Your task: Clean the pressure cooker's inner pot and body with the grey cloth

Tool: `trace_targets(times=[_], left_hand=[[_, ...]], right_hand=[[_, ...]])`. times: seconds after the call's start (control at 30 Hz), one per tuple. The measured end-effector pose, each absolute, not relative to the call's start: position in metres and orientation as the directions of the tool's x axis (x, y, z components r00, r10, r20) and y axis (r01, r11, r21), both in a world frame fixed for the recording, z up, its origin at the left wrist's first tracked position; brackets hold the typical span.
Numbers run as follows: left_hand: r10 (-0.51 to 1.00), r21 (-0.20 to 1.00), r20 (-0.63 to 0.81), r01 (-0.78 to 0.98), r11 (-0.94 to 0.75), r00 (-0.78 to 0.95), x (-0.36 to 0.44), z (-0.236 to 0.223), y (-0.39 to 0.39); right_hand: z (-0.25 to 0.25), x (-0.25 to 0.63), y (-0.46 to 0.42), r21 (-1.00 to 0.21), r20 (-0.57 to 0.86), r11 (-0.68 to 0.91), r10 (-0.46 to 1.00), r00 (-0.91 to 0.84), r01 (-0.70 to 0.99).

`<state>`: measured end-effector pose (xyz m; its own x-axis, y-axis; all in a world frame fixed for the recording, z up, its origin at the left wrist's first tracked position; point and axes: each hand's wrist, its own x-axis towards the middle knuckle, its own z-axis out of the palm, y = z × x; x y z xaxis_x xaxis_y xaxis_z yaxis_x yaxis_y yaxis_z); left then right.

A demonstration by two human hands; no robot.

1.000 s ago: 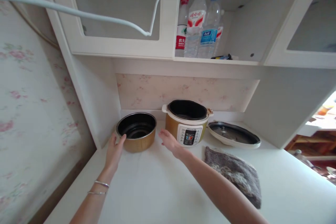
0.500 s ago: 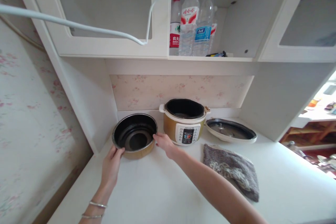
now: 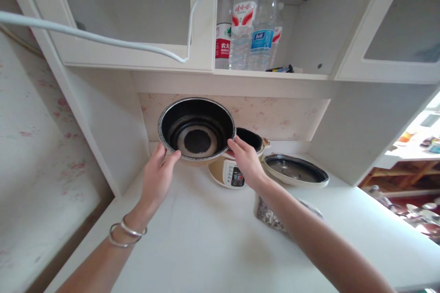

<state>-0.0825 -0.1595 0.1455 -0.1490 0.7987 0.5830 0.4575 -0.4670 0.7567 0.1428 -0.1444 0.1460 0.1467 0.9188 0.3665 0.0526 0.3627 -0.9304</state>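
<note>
1. The person's two hands hold up a round pot (image 3: 197, 141). It is black inside, and it hangs in the air above the white surface (image 3: 206, 242), tipped so we can see its bottom.
2. The left hand (image 3: 158, 171) grips the pot's edge at about eight o'clock, with its thumb on top. Two shiny bracelets (image 3: 129, 230) are on that wrist.
3. The right hand (image 3: 245, 158) grips the edge at about four o'clock, also with its thumb on top.
4. A gold and white cooker (image 3: 220, 174) sits on the surface at the pot's four o'clock. The pot and right hand hide part of it.
5. The cooker's lid (image 3: 296, 169) lies upside down at the cooker's three o'clock.
6. A gray cloth (image 3: 270, 215) lies at the right hand's five o'clock, partly under the arm from our view.
7. Plastic bottles (image 3: 242, 41) stand in the cupboard (image 3: 202, 23) at the pot's one o'clock.
</note>
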Motion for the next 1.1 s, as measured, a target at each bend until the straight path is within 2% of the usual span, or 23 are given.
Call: trace_targets(times=[0.2,0.3,0.43,0.6,0.83,1.1], left_hand=[[0.780,0.760,0.625,0.208,-0.616,0.024,-0.016,0.170,-0.103],[0.805,0.799,0.589,0.096,-0.594,0.078,0.015,0.172,-0.073],[0.873,0.874,0.478,0.050,-0.483,0.094,0.044,0.166,-0.044],[0.919,0.914,0.388,0.097,-0.394,0.077,0.055,0.152,-0.029],[0.929,0.857,0.357,0.362,-0.368,0.098,0.053,0.142,-0.023],[0.924,0.838,0.363,0.392,-0.379,0.119,0.059,0.109,-0.013]], right_hand=[[0.180,0.207,-0.138,-0.939,0.342,0.335,0.889,0.303,0.077],[0.186,0.237,-0.123,-0.954,0.298,0.279,0.876,0.378,0.106],[0.184,0.268,-0.097,-0.966,0.251,0.192,0.860,0.444,0.173],[0.168,0.285,-0.076,-0.941,0.269,0.135,0.857,0.441,0.312],[0.136,0.288,-0.067,-0.910,0.245,0.055,0.871,0.426,0.411],[0.105,0.289,-0.065,-0.850,0.225,-0.025,0.886,0.406,0.526]])
